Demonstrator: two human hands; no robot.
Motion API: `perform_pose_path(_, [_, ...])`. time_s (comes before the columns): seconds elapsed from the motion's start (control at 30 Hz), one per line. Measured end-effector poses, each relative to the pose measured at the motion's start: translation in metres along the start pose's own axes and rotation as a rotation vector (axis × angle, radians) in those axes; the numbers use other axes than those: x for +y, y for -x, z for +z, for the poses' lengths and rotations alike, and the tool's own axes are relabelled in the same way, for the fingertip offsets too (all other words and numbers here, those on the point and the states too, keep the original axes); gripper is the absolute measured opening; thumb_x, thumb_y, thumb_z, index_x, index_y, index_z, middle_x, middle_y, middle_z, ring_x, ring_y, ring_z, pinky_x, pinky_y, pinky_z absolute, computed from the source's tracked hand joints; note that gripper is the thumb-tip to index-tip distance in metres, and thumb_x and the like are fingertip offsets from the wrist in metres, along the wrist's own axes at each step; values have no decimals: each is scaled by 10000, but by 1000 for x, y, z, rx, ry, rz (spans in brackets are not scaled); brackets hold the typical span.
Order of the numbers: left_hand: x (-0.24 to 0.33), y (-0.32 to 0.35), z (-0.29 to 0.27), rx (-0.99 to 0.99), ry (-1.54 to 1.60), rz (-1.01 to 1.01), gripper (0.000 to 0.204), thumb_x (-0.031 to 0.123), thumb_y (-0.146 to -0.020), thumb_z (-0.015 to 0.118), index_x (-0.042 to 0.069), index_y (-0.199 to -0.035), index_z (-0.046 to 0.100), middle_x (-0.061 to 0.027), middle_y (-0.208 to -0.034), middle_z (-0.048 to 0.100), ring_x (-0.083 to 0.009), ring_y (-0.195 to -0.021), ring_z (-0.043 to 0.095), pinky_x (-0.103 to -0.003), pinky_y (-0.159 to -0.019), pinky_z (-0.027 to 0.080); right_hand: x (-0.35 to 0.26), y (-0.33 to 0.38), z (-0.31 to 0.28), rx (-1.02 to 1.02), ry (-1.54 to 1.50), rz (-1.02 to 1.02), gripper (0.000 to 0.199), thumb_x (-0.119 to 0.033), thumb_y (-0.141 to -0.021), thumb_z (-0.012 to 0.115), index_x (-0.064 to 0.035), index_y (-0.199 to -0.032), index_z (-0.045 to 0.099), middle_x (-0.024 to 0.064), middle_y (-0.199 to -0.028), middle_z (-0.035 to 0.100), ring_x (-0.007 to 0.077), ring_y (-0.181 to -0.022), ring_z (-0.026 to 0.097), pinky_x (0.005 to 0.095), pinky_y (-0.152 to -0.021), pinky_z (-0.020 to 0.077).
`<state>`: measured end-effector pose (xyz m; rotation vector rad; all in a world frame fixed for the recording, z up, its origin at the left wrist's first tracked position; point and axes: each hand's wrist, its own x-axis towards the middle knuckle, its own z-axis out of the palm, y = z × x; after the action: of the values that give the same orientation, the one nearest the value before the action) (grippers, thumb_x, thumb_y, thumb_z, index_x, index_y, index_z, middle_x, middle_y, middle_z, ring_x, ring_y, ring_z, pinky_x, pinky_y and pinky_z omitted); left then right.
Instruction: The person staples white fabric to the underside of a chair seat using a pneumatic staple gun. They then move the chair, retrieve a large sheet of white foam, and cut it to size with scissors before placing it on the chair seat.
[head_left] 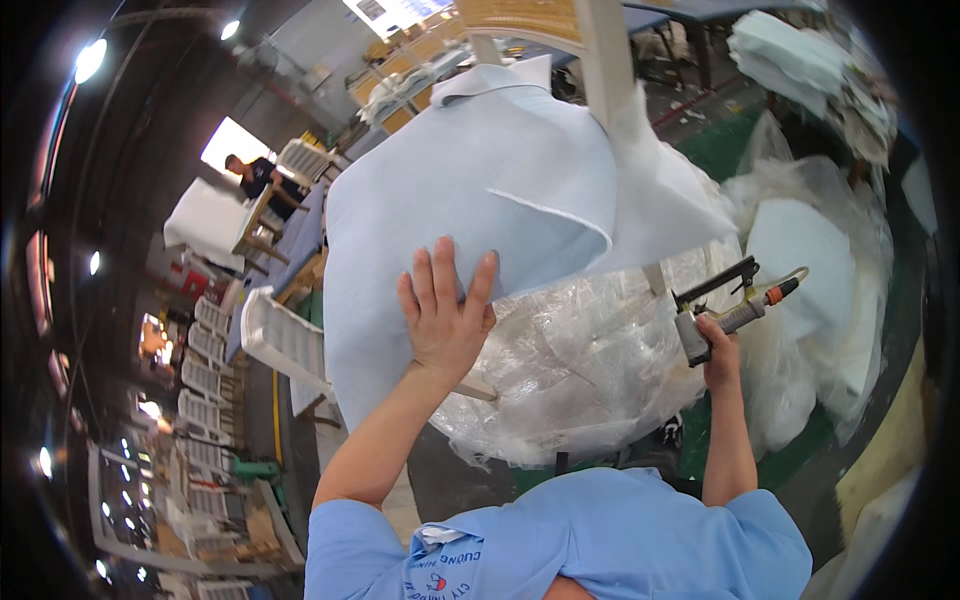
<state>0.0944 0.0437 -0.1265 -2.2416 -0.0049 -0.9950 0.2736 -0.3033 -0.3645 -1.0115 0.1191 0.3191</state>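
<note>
A large sheet of white padding (pixel 430 180) drapes over a piece of furniture with pale wooden legs, probably a chair; its frame is mostly hidden. A loose flap of the sheet curls over at the right, beside an upright pale wooden post (pixel 605 75). My left hand (pixel 445 315) lies flat on the padding with its fingers spread, near the lower edge. To the right, my right hand (pixel 722 350) is wrapped round the grip of a pneumatic staple gun (pixel 738 315), held apart from the padding. An air hose fitting with an orange band is on the gun.
Crumpled clear plastic wrapping (pixel 580 370) spreads beneath the padding. More plastic-wrapped white padding (pixel 800 260) lies at the right, with a stack of white sheets (pixel 790 65) behind. White chairs (pixel 205 390) line the left. A co-worker (pixel 265 185) stands by a chair at the far left.
</note>
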Motion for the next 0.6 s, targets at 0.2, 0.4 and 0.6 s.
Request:
perform_pose_path(0.2, [2,-3,-1,-20,6,22,888,285,-703,740,225,-1539,448,-272,-1574,371,-475,-1412,387,-616,-1121,293,36,116,83,-247,-100,-302,518,-82,-879,784,-77,-1354,579,13,-1194,637,110,-1049,600,274,-928,488])
perform_pose_path(0.4, [5,-6,-9,-22,16,34,981,275,-640,786,213,-1551,429,-268,-1584,339,-471,-1411,368,-613,-1108,304,57,144,177,-413,310,-422,492,-81,-901,751,-46,-1360,577,74,-1209,649,142,-987,648,298,-834,551])
perform_pose_path(0.6, [6,-5,-10,-41,7,29,1021,273,-624,836,218,-1556,423,-264,-1582,335,-459,-1401,372,-599,-1095,312,65,141,220,-404,199,-620,408,-44,-869,757,-23,-1252,618,148,-1310,620,222,-1085,680,298,-871,560])
